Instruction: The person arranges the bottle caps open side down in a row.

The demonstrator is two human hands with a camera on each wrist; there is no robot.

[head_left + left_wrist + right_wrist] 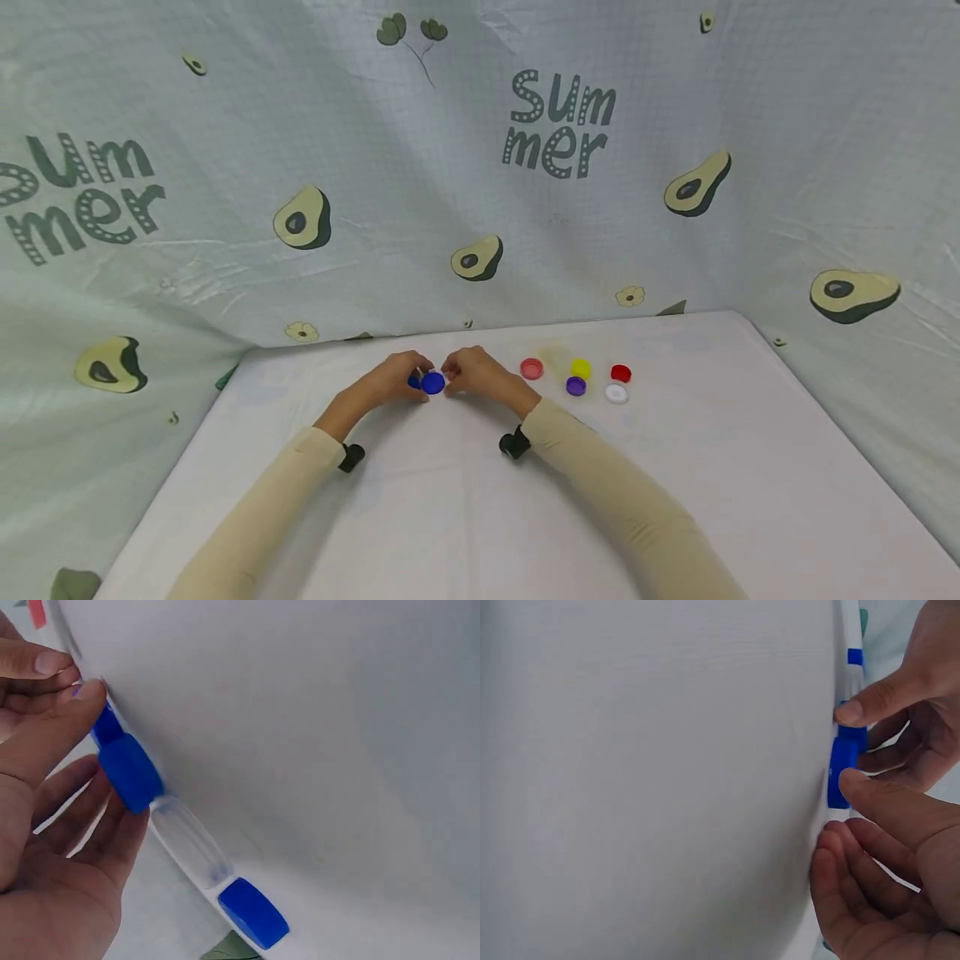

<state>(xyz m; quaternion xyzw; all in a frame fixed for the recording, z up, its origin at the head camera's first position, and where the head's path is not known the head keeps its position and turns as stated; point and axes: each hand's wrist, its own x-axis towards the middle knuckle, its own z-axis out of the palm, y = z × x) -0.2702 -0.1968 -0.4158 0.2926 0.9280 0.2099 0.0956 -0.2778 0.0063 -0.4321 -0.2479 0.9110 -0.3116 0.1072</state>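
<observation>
Near the table's far edge, my left hand (pixel 401 377) holds a round blue cap (pixel 432 383) between thumb and fingers. In the head view the cap is tipped up, its round face showing. Just to its right is my right hand (pixel 477 372), with loosely bent fingers and fingertips close to the cap's rim. A second blue cap (pixel 131 776) lies beside the held one, within the left hand's reach. Farther left, a clear plastic cap (pixel 191 840) and another blue cap (pixel 255 911) lie in a row; the left hand hides them in the head view.
Right of the hands lie a pink cap (pixel 532 368), a yellow cap (pixel 581 368), a purple cap (pixel 576 386), a red cap (pixel 620 372) and a white cap (pixel 617 392). A patterned curtain (pixel 405 183) hangs behind the white table (pixel 420 533).
</observation>
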